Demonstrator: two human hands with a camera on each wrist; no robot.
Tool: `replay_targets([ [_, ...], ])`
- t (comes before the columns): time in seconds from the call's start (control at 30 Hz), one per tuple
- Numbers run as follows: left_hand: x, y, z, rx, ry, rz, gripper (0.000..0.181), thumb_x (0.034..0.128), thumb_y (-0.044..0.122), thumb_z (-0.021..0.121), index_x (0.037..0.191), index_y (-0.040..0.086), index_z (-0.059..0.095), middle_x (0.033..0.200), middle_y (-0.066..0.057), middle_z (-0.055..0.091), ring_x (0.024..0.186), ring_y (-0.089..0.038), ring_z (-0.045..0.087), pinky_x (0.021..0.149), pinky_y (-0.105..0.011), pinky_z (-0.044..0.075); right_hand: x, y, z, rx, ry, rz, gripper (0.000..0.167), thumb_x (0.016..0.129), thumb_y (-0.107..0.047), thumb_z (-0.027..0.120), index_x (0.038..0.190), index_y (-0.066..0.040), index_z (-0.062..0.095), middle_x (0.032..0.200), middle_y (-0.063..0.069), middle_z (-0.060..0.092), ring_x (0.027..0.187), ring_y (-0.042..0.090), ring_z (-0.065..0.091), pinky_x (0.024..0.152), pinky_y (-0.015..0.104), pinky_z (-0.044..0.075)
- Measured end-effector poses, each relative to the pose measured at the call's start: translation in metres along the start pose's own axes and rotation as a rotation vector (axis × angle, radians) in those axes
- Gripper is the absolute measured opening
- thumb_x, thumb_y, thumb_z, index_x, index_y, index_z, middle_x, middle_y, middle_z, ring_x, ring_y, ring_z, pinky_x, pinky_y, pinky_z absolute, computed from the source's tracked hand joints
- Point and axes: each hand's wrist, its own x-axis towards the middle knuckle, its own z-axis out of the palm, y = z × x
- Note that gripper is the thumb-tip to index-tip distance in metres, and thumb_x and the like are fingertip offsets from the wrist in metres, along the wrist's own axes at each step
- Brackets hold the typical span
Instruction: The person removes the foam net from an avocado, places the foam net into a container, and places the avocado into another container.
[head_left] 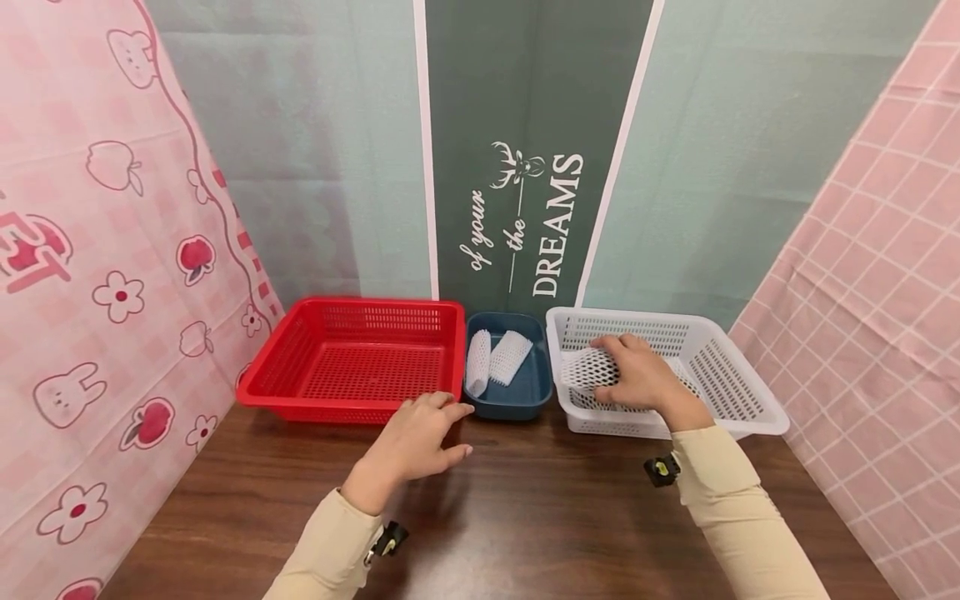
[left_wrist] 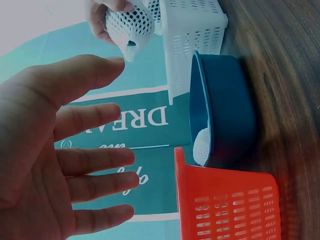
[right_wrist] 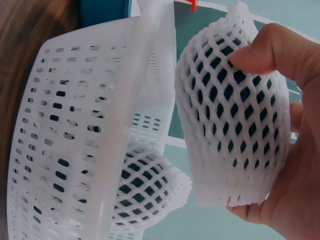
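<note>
My right hand (head_left: 637,371) grips a dark rounded item in a white foam net sleeve (right_wrist: 230,110), above the left part of the white basket (right_wrist: 75,125). The thumb presses on the mesh, and what the sleeve wraps shows only as dark patches. Another netted dark item (right_wrist: 145,187) lies in that basket. My left hand (head_left: 420,437) hovers with spread fingers before the red basket (head_left: 258,398), holding nothing; its palm (left_wrist: 30,200) shows in the left wrist view. Two foam net sleeves, one rolled (head_left: 478,362) and one flatter (head_left: 512,358), lie in the blue bin (head_left: 536,400).
The three containers stand in a row on a brown wooden table (head_left: 517,517), the blue bin in the middle. Behind them hangs a green cloth (head_left: 315,167) with printed words. Pink cloths hang at the left (head_left: 90,333) and the right (head_left: 885,333).
</note>
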Motion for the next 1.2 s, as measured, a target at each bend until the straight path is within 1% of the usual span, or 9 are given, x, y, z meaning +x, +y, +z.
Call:
replay_targets([
  [0.1, -0.003, 0.0, -0.001, -0.018, 0.004, -0.005, 0.05, 0.0757, 0.038, 0.072, 0.117, 0.012, 0.064, 0.113, -0.013, 0.058, 0.102, -0.029, 0.054, 0.082, -0.048, 0.045, -0.005, -0.005, 0.0, -0.013, 0.029, -0.005, 0.068, 0.059, -0.029, 0.076, 0.12, -0.009, 0.054, 0.103, 0.018, 0.054, 0.092, 0.036, 0.052, 0.072, 0.054, 0.043],
  [0.2, -0.007, -0.002, 0.0, -0.036, 0.021, -0.022, 0.052, 0.0738, 0.037, 0.074, 0.118, 0.012, 0.063, 0.114, -0.013, 0.058, 0.104, -0.029, 0.054, 0.083, -0.047, 0.044, -0.01, -0.013, 0.002, -0.005, 0.058, -0.006, 0.067, 0.059, -0.031, 0.075, 0.12, -0.011, 0.054, 0.104, 0.017, 0.055, 0.091, 0.036, 0.053, 0.068, 0.055, 0.043],
  [0.3, -0.013, -0.005, 0.001, -0.037, 0.047, -0.023, 0.052, 0.0736, 0.036, 0.075, 0.118, 0.012, 0.064, 0.113, -0.013, 0.058, 0.104, -0.03, 0.054, 0.083, -0.047, 0.044, -0.013, -0.02, 0.005, 0.01, 0.078, -0.009, 0.067, 0.059, -0.031, 0.074, 0.12, -0.013, 0.054, 0.108, 0.016, 0.055, 0.094, 0.035, 0.053, 0.07, 0.055, 0.043],
  [0.5, -0.02, -0.009, 0.007, -0.024, 0.099, -0.003, 0.049, 0.0745, 0.037, 0.073, 0.116, 0.012, 0.064, 0.113, -0.014, 0.058, 0.101, -0.031, 0.055, 0.08, -0.046, 0.044, -0.017, -0.03, 0.01, 0.046, 0.113, -0.041, 0.067, 0.058, -0.029, 0.074, 0.119, -0.011, 0.054, 0.102, 0.014, 0.055, 0.09, 0.033, 0.054, 0.073, 0.05, 0.045],
  [0.63, -0.026, -0.012, 0.011, -0.03, 0.126, -0.001, 0.049, 0.0735, 0.036, 0.074, 0.115, 0.012, 0.064, 0.115, -0.015, 0.057, 0.102, -0.031, 0.055, 0.078, -0.046, 0.045, -0.019, -0.038, 0.014, 0.071, 0.136, -0.068, 0.068, 0.057, -0.029, 0.075, 0.119, -0.011, 0.055, 0.104, 0.014, 0.055, 0.093, 0.033, 0.054, 0.077, 0.049, 0.044],
  [0.8, -0.033, -0.015, 0.017, -0.028, 0.158, 0.014, 0.047, 0.0722, 0.034, 0.075, 0.113, 0.012, 0.065, 0.116, -0.014, 0.056, 0.101, -0.029, 0.056, 0.077, -0.045, 0.046, -0.022, -0.048, 0.02, 0.093, 0.135, -0.061, 0.068, 0.057, -0.03, 0.074, 0.12, -0.012, 0.055, 0.104, 0.011, 0.054, 0.092, 0.03, 0.053, 0.073, 0.048, 0.045],
  [0.97, -0.038, -0.018, 0.021, -0.022, 0.167, 0.018, 0.047, 0.0713, 0.034, 0.076, 0.111, 0.012, 0.066, 0.114, -0.013, 0.057, 0.099, -0.027, 0.056, 0.076, -0.044, 0.047, -0.024, -0.054, 0.027, 0.11, 0.126, -0.051, 0.068, 0.057, -0.031, 0.075, 0.119, -0.013, 0.055, 0.102, 0.008, 0.053, 0.09, 0.028, 0.053, 0.068, 0.046, 0.046],
  [1.07, -0.04, -0.019, 0.024, -0.014, 0.159, 0.008, 0.046, 0.071, 0.033, 0.077, 0.111, 0.011, 0.066, 0.112, -0.013, 0.057, 0.1, -0.027, 0.056, 0.077, -0.045, 0.047, -0.025, -0.057, 0.031, 0.125, 0.132, -0.053, 0.068, 0.057, -0.032, 0.075, 0.119, -0.012, 0.055, 0.102, 0.009, 0.053, 0.088, 0.028, 0.053, 0.07, 0.045, 0.046],
  [1.2, -0.044, -0.021, 0.028, -0.028, 0.143, -0.002, 0.045, 0.0719, 0.031, 0.076, 0.11, 0.009, 0.066, 0.111, -0.014, 0.058, 0.1, -0.028, 0.056, 0.076, -0.046, 0.046, -0.027, -0.061, 0.037, 0.145, 0.147, -0.064, 0.068, 0.057, -0.031, 0.076, 0.119, -0.011, 0.055, 0.101, 0.009, 0.054, 0.087, 0.027, 0.054, 0.072, 0.044, 0.045],
])
